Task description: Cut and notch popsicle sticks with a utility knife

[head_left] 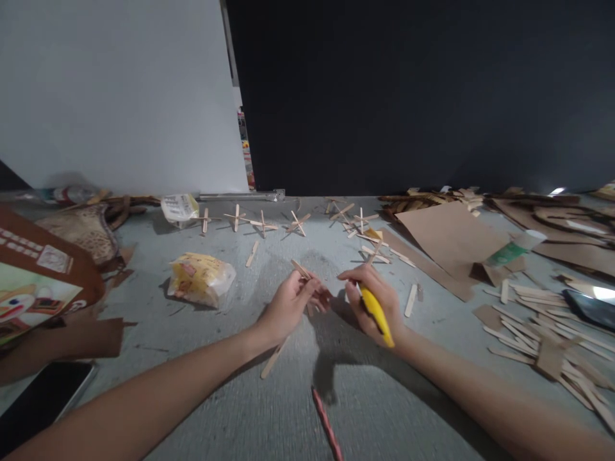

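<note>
My left hand (288, 306), closed, pinches a wooden craft stick (300, 269) whose end sticks out above the fingers. Just under that wrist another craft stick (273, 362) lies on the grey surface. A short gap to the right, my right hand (372, 298) is wrapped round a yellow-handled cutter (375, 314); its blade end is hidden by the fingers. A thin wooden piece (375, 251) shows beyond those fingers, and I cannot tell whether it is held. Between my forearms rests a reddish pencil (327, 424).
Several crossed-stick pieces (262, 224) stand in a row at the back. Yellow snack packaging (199, 280) lies left, near a phone (45, 400) and a brown bag (38, 275). Loose sticks (528, 333), cardboard (446, 240) and a green-white tube (516, 248) lie right.
</note>
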